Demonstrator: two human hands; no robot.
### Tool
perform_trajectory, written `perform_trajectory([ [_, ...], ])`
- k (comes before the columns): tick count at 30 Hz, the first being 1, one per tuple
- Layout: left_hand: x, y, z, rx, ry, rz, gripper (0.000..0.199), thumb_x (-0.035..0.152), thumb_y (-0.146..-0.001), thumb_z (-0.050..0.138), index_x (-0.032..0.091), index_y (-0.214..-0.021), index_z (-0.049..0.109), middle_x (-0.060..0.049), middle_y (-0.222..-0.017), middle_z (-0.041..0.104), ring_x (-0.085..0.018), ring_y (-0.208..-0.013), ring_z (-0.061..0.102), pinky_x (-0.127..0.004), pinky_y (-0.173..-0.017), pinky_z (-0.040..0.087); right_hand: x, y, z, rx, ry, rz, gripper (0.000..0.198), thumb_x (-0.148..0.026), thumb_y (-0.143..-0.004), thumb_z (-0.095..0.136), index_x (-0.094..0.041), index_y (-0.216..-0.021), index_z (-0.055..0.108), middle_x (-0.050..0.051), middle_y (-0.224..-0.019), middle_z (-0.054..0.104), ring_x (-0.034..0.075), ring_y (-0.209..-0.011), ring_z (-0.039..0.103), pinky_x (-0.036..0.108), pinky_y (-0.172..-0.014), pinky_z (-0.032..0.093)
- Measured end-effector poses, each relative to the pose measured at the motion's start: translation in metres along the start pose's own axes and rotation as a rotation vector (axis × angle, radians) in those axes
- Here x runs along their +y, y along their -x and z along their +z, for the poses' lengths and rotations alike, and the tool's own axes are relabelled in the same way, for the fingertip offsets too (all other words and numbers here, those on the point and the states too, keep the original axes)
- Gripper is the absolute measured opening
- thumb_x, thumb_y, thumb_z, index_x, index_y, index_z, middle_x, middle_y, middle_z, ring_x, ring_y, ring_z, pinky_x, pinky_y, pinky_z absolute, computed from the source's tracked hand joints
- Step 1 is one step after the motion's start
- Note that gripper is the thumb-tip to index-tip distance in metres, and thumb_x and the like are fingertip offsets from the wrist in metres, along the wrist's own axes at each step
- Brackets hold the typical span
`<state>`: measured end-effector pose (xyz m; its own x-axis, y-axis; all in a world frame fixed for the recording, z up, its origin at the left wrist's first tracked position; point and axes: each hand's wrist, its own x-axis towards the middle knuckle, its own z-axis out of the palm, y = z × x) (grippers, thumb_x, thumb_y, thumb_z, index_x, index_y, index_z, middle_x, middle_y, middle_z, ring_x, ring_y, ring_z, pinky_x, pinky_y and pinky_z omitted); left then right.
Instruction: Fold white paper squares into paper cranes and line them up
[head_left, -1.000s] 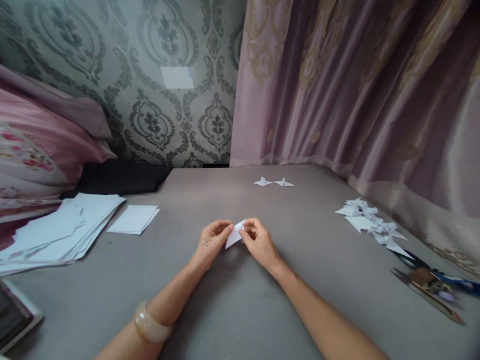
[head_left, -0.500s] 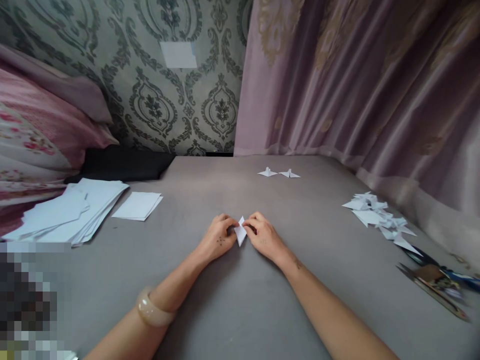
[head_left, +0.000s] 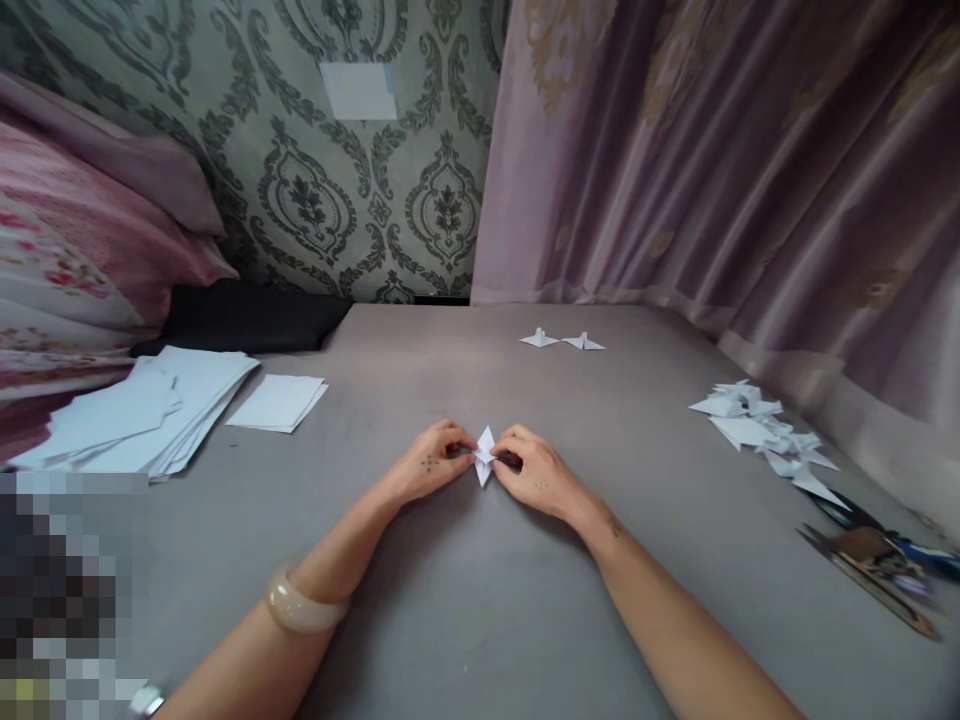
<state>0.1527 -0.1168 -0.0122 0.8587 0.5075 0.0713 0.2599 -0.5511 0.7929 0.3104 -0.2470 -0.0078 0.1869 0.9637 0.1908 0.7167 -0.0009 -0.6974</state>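
A small folded white paper (head_left: 485, 456), diamond-shaped with pointed ends and side flaps, is between my hands above the middle of the grey table (head_left: 465, 590). My left hand (head_left: 437, 460) pinches its left side with thumb and fingers. On the opposite edge, my right hand (head_left: 534, 468) grips the paper's right side the same way. Two folded paper cranes (head_left: 539, 338) stand side by side farther back, beyond both hands.
Loose white sheets (head_left: 142, 415) are piled at the left, beside a stack of small paper squares (head_left: 277, 403). A heap of folded paper cranes (head_left: 765, 425) lies at the right, near scissors-like tools (head_left: 870, 580). A black flat item (head_left: 247, 318) rests at the back left.
The paper's side points have been drawn outward, so it now shows flaps across its middle. My hands have moved slightly apart. The whole view has tilted a little downward.
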Motion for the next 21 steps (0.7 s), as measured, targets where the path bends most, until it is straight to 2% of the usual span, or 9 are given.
perform_trajectory([
  [9, 0.002, -0.004, 0.008, 0.098, -0.068, -0.050, 0.019, 0.027, -0.080, 0.053, 0.015, -0.076, 0.068, -0.004, -0.080, 0.058, -0.015, -0.070, 0.053, -0.026, -0.067, 0.041, 0.005, -0.006, 0.007, 0.085, 0.045, 0.040, 0.019, -0.021, -0.087, 0.050, -0.018, -0.072, 0.062, 0.001, -0.081, 0.056, 0.011, -0.071, 0.054, 0.024, -0.070, 0.042],
  [14, 0.001, -0.006, 0.014, 0.180, -0.121, -0.041, 0.015, 0.022, -0.079, 0.055, 0.014, -0.074, 0.066, -0.007, -0.084, 0.057, -0.017, -0.077, 0.053, -0.030, -0.074, 0.042, 0.005, -0.008, 0.013, 0.126, 0.080, 0.079, 0.018, -0.022, -0.086, 0.052, -0.018, -0.070, 0.058, 0.002, -0.085, 0.054, 0.010, -0.069, 0.053, 0.024, -0.070, 0.042],
  [21, -0.002, -0.008, 0.017, 0.194, -0.154, -0.020, 0.010, 0.019, -0.076, 0.057, 0.014, -0.072, 0.064, -0.007, -0.083, 0.057, -0.017, -0.079, 0.053, -0.030, -0.076, 0.043, 0.006, -0.011, 0.014, 0.125, 0.112, 0.120, 0.017, -0.022, -0.084, 0.055, -0.018, -0.067, 0.056, 0.002, -0.083, 0.054, 0.010, -0.065, 0.051, 0.025, -0.069, 0.042],
])
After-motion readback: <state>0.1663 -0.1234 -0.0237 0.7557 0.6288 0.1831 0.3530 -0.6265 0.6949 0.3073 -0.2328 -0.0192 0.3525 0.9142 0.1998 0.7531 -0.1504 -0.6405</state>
